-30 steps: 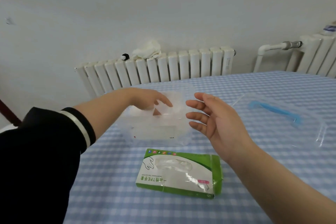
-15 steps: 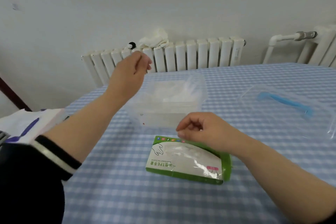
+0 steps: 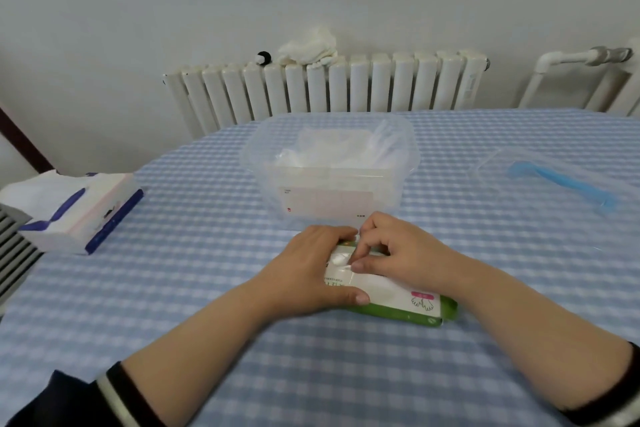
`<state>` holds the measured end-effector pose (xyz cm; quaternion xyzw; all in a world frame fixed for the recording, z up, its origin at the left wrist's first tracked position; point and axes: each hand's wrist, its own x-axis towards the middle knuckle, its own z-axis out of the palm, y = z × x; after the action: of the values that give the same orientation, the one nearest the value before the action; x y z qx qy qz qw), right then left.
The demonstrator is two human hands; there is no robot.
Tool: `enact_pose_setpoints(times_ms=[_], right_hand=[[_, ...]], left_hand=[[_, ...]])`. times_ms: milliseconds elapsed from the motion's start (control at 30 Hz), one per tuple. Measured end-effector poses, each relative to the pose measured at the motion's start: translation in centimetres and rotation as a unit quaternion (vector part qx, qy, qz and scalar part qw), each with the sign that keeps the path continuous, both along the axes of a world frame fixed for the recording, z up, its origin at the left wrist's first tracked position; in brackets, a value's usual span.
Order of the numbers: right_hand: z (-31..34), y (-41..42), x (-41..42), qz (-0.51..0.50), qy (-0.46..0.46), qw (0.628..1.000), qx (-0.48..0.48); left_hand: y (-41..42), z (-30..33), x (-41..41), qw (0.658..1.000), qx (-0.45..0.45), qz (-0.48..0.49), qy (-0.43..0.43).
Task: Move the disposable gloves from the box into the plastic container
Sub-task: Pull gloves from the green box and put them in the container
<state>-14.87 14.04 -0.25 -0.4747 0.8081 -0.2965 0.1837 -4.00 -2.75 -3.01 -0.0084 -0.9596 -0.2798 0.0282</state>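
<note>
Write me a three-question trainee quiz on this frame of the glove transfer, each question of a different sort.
1. True or false: the left hand rests on the green glove box.
2. What does the right hand pinch at the box's opening? A) a white glove B) the blue-handled lid C) the tissue pack
3. Fill in: the clear plastic container already holds ____.

Key: 1 true. 2 A. 3 gloves; a loose pile of them lies inside, and the container stands open, its lid on the table to the right.
</note>
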Motion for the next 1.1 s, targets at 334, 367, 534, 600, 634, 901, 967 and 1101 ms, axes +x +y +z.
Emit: enact_pose_setpoints(times_ms=[334, 367, 534, 600, 634, 901, 967, 1101], right_hand=[[-0.9, -0.7, 0.8, -0.001, 0.105, 0.993, -0.061], [-0.8, -0.7, 0.9, -0.003, 0.106, 0.992, -0.061], [-0.8, -0.8, 0.9, -0.019, 0.116, 0.991, -0.072], [-0.9, -0.6, 0.9, -0.027, 0.105, 0.991, -0.075], [-1.0, -0.6, 0.9, -0.032, 0.096, 0.992, -0.076], [0.2, 0.3, -0.1, 0.002, -0.067, 0.993, -0.093], [0.3, 0.4, -0.4, 0.009, -0.081, 0.995, -0.061], [1.0, 0.5, -0.8, 0.042, -0.100, 0.994, -0.009]], left_hand=[[0.1, -0.7, 0.1, 1.000, 0.001, -0.009, 0.023], [0.1, -0.7, 0.1, 1.000, 0.002, -0.006, 0.021], [0.3, -0.4, 0.2, 1.000, 0.002, 0.005, 0.015], [0.4, -0.3, 0.2, 1.000, 0.007, 0.009, 0.010], [0.4, -0.2, 0.1, 1.000, 0.007, 0.011, 0.010], [0.3, 0.1, 0.3, 1.000, 0.008, 0.019, -0.004], [0.3, 0.2, 0.3, 1.000, 0.010, 0.022, -0.005], [0.5, 0.3, 0.4, 0.999, 0.019, 0.027, -0.005]])
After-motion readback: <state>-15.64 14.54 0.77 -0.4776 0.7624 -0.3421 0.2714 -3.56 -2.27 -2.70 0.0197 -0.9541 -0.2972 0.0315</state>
